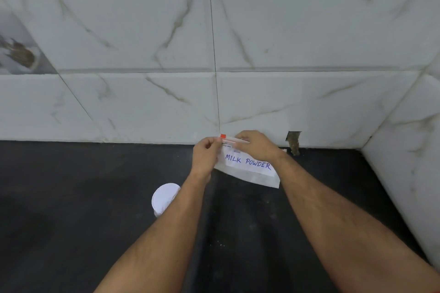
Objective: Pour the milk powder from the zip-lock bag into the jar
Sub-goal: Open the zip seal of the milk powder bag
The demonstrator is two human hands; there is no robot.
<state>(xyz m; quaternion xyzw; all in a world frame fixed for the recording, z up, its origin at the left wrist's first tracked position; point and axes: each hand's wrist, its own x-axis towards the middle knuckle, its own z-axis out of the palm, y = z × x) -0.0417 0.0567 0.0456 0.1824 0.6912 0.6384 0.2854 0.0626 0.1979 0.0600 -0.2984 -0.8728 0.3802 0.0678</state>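
Note:
A white zip-lock bag (250,169) with a label reading "MILK POWDER" is held upright above the black counter, close to the wall. Its top edge carries a red zip strip. My left hand (206,158) pinches the left end of that top edge. My right hand (256,146) grips the top edge toward the right. A jar with a white lid (164,197) stands on the counter to the lower left, partly hidden behind my left forearm.
The black counter (83,197) runs to a marble-tiled wall (214,54) at the back and another tiled wall on the right. A small broken notch (294,141) shows in the wall base just right of the bag.

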